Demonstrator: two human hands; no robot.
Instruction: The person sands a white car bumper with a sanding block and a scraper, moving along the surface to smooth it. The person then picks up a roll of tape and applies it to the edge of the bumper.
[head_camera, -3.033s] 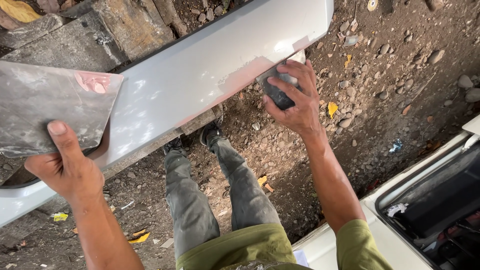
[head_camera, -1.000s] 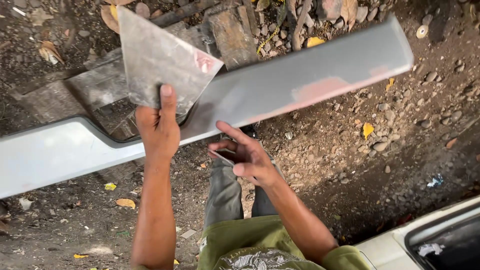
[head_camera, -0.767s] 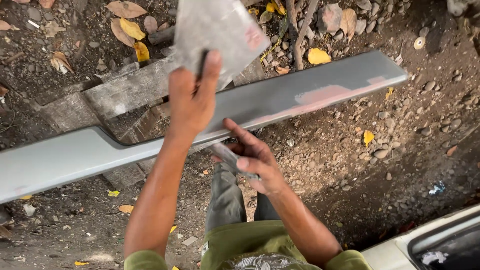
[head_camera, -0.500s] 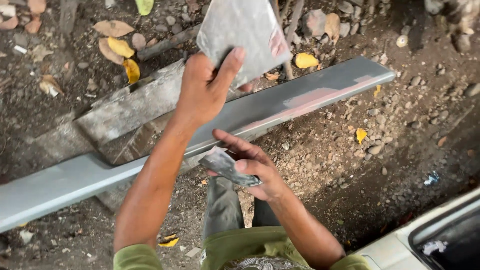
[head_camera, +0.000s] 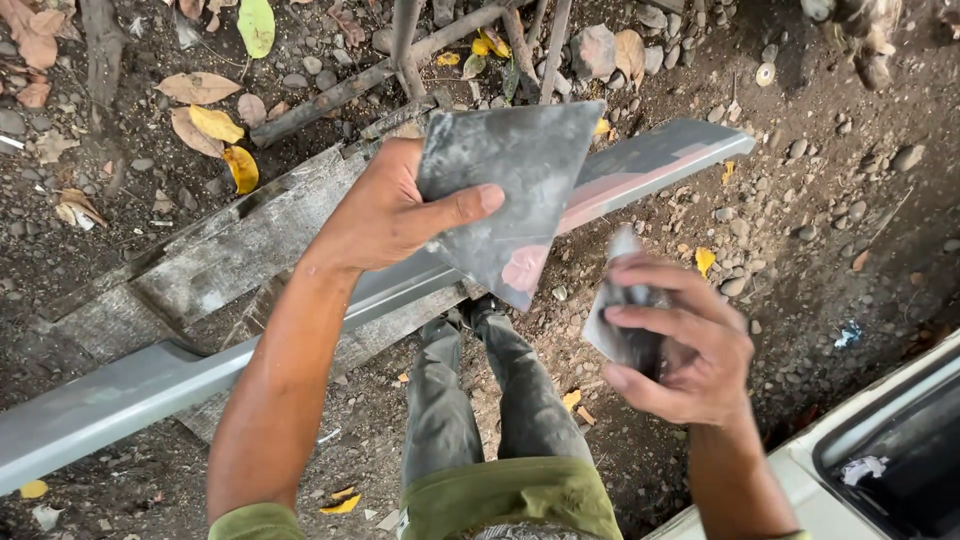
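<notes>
Left hand (head_camera: 385, 215) gripping a grey board (head_camera: 505, 190) (pink smear), right hand (head_camera: 675, 345) pinching a spreader (head_camera: 615, 320).

No packages, labels, signs or screens are visible anywhere in the head view. One small blue-and-white scrap (head_camera: 848, 335) lies on the dirt at right, near the white vehicle edge (head_camera: 800, 470) (possibly a bit of wrapper, too small to tell). Nothing else here bears print or a display.
</notes>
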